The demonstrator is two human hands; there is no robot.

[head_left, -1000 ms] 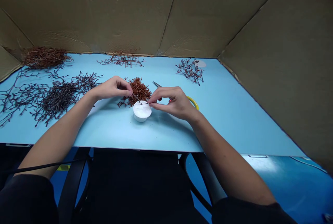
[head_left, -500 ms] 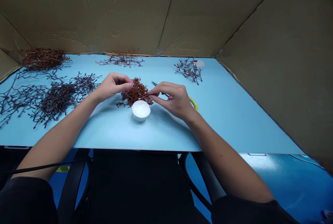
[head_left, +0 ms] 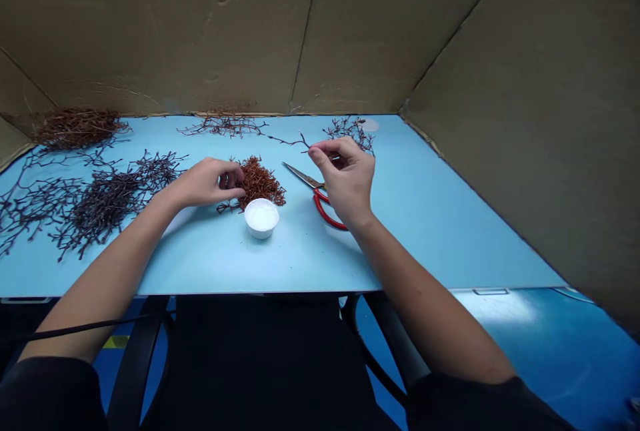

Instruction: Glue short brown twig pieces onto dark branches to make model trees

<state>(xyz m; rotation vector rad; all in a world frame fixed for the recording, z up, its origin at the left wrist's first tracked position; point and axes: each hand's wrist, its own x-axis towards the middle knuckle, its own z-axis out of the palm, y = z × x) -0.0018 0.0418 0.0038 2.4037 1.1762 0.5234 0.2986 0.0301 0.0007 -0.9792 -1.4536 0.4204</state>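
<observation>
My right hand pinches the end of a thin dark branched twig, which points up and left over the table. Below and left of that hand lie scissors with red handles, partly covered by it. My left hand rests at the left edge of a pile of short reddish-brown pieces, fingers curled together; anything between its fingertips is too small to make out. Just in front of the pile stands a small white bowl with white contents.
Dark branched twigs spread over the left of the light blue table. A reddish tangle sits at the back left, thin branches at the back middle. Behind my right hand lie more twigs beside a white disc. Cardboard walls surround the table.
My right hand has moved up and right, away from the bowl, with the twig. My left hand has lowered to the reddish-brown pile. More of the scissors shows, and the view has shifted slightly.
</observation>
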